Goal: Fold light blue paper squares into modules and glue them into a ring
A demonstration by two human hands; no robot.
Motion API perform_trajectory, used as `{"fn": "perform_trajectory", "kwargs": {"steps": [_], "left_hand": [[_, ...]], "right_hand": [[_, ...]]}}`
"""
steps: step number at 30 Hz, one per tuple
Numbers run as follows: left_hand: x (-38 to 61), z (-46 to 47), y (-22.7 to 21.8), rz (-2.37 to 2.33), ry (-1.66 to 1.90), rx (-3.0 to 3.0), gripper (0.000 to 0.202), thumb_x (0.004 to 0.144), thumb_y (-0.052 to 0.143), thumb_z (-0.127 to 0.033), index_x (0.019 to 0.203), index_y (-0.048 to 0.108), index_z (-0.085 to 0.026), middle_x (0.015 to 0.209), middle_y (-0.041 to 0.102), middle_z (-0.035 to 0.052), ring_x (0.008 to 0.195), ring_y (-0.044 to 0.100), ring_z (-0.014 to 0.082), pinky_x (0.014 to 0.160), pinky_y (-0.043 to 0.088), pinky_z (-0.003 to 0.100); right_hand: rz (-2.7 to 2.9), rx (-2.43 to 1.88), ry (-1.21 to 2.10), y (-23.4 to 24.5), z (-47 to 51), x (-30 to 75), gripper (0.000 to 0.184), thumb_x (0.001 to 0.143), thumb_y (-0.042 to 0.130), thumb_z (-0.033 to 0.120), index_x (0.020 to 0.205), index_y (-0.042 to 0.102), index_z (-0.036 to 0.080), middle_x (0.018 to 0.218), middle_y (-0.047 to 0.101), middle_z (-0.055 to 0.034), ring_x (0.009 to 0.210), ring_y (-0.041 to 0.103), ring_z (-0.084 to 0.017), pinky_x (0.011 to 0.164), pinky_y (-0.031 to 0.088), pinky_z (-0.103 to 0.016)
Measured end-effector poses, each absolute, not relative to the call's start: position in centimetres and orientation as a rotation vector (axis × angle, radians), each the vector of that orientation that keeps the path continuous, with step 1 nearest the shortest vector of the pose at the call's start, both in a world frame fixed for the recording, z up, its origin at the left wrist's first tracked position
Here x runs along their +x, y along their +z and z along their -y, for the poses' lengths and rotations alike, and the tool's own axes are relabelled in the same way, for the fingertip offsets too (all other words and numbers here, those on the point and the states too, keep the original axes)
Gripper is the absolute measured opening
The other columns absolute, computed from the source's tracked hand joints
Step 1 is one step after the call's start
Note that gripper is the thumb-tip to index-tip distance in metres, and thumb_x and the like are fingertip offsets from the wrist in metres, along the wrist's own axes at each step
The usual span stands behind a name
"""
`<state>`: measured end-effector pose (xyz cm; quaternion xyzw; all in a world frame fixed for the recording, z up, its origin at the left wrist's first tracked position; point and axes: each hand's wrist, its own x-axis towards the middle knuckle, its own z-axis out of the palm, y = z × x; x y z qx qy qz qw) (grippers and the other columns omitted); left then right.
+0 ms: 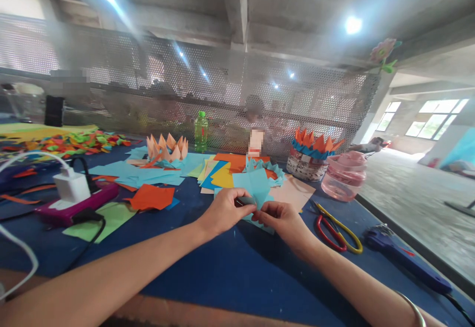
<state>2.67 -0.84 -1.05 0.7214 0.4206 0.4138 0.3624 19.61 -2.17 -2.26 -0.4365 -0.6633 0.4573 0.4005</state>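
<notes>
Both my hands meet at the middle of the blue table [230, 272], pinching a light blue paper piece [256, 186]. My left hand [224, 210] grips its left side with closed fingers. On its lower right edge, the fingers of my right hand [284, 218] are pressed together. The paper stands partly folded above a pile of coloured paper sheets [222, 171]. A metal bangle [413, 307] sits on my right wrist.
Red-and-yellow scissors [339, 230] and a blue glue gun [403, 255] lie to the right. A pink lidded jar [343, 176], a basket with a paper crown [309, 161], a green bottle [201, 131], a peach paper crown [166, 149], and a white charger on a purple power strip [72, 193] surround the pile.
</notes>
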Motion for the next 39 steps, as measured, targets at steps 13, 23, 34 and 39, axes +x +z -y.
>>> {"fn": "perform_trajectory", "kwargs": {"steps": [13,23,34,39], "left_hand": [[2.70,0.98,-0.42,-1.171,1.133,1.777,0.013,0.067,0.066,-0.024,0.075,0.060,-0.015,0.063,0.062,-0.0020,0.056,0.058,0.0122,0.054,0.043,0.023],[2.49,0.65,-0.92,-1.131,1.150,1.813,0.015,0.072,0.063,-0.029,0.079,0.059,-0.016,0.065,0.062,-0.0007,0.060,0.061,0.0140,0.055,0.045,0.023],[2.33,0.23,-0.90,-1.131,1.181,1.708,0.017,0.070,0.067,-0.029,0.065,0.058,-0.015,0.062,0.066,0.0017,0.062,0.063,0.0147,0.060,0.049,0.025],[2.40,0.49,-0.62,-1.113,1.175,1.649,0.015,0.069,0.067,-0.025,0.064,0.058,-0.015,0.061,0.065,0.0014,0.062,0.063,0.0143,0.062,0.049,0.026]], "right_hand": [[1.665,-1.135,1.120,-2.26,2.19,19.43,0.031,0.071,0.065,0.044,0.064,0.060,0.015,0.061,0.060,-0.0001,0.054,0.043,-0.009,0.050,0.026,-0.022],[1.627,-1.132,1.114,-2.65,2.00,19.46,0.028,0.071,0.065,0.042,0.065,0.061,0.015,0.062,0.061,-0.0002,0.055,0.046,-0.010,0.053,0.031,-0.023],[1.607,-1.127,1.097,-2.54,1.95,19.51,0.028,0.072,0.065,0.042,0.067,0.062,0.015,0.063,0.061,-0.0012,0.056,0.046,-0.010,0.054,0.030,-0.024],[1.605,-1.132,1.093,-2.61,1.95,19.57,0.025,0.073,0.065,0.039,0.068,0.063,0.014,0.064,0.062,-0.0013,0.058,0.047,-0.011,0.055,0.032,-0.024]]}}
